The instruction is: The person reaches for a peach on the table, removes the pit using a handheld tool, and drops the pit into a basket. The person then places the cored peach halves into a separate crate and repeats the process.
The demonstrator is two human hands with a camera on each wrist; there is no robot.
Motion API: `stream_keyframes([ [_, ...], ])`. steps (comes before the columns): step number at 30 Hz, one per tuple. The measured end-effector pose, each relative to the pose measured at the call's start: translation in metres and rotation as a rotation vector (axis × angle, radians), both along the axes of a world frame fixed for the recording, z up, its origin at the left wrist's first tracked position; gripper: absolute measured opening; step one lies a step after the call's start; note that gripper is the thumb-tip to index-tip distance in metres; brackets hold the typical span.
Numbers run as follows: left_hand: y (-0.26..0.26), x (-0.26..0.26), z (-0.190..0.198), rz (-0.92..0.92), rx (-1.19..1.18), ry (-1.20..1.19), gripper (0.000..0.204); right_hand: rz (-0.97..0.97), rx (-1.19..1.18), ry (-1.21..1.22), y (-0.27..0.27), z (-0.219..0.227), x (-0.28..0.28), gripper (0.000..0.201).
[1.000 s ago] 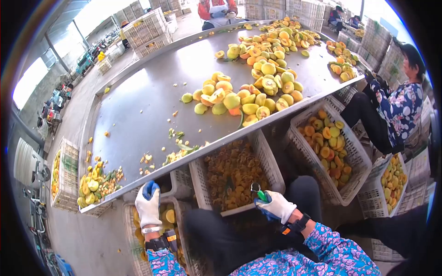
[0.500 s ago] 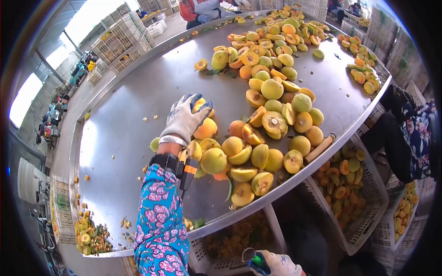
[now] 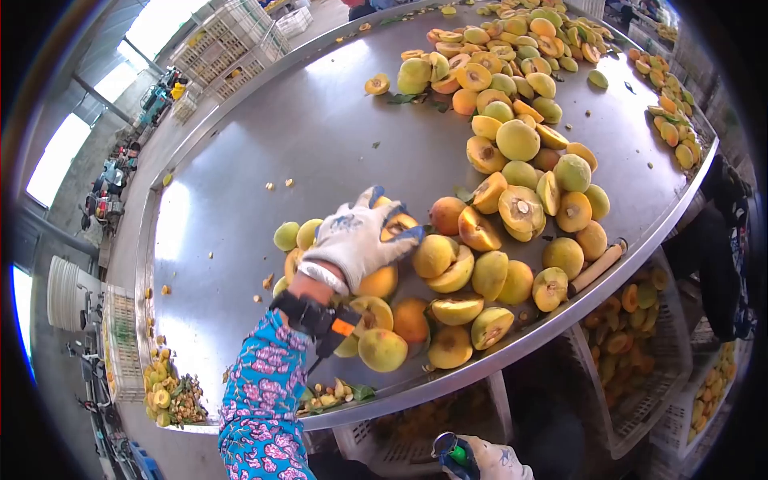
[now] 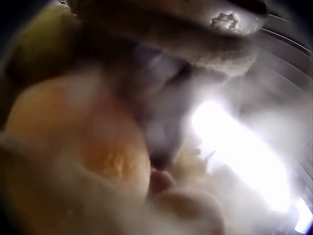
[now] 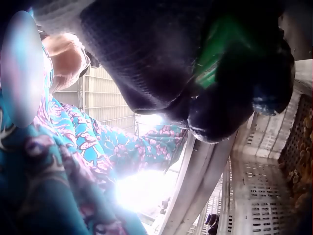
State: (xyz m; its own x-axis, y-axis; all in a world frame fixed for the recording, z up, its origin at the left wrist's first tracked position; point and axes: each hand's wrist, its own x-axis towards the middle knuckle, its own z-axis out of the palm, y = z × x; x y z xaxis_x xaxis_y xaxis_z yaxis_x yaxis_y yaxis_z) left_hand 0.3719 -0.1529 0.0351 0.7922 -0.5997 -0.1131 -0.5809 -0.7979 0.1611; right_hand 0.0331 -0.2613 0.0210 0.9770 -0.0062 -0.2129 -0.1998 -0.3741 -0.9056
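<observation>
My left hand (image 3: 360, 240), in a white glove with blue fingertips, reaches over the near cluster of peaches. Its fingers curve around a cut peach half (image 3: 398, 226) that shows between thumb and forefinger. Close under that hand in the left wrist view is a blurred orange peach (image 4: 117, 161). Around it lie whole and halved peaches (image 3: 382, 350), yellow-green to orange, some halves with pits. Below the table's edge, my gloved right hand (image 3: 492, 462) grips a green-handled tool with a metal ring (image 3: 445, 442). The green handle (image 5: 215, 54) shows between dark glove fingers in the right wrist view.
The metal table (image 3: 240, 208) has a raised rim. A tan handle (image 3: 598, 268) lies near its front edge. More peaches (image 3: 512, 72) heap at the back. Scraps (image 3: 172, 392) sit in the left corner. Crates of fruit (image 3: 624, 352) stand below at right.
My left hand went from above the scrap-filled front, out over the table, to the peach cluster, then slightly back towards me. The right hand keeps holding the tool below the edge. The view shifted.
</observation>
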Motion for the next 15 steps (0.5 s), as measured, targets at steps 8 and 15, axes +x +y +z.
stream_keyframes([
  [8, 0.096, 0.014, 0.024, 0.282, -0.441, 0.045, 0.042, 0.019, -0.011, 0.015, 0.015, -0.003, 0.001, 0.033],
  [15, 0.127, 0.035, -0.014, 0.316, 0.022, -0.114, 0.047, 0.03, -0.082, -0.026, 0.022, -0.01, -0.005, 0.03],
])
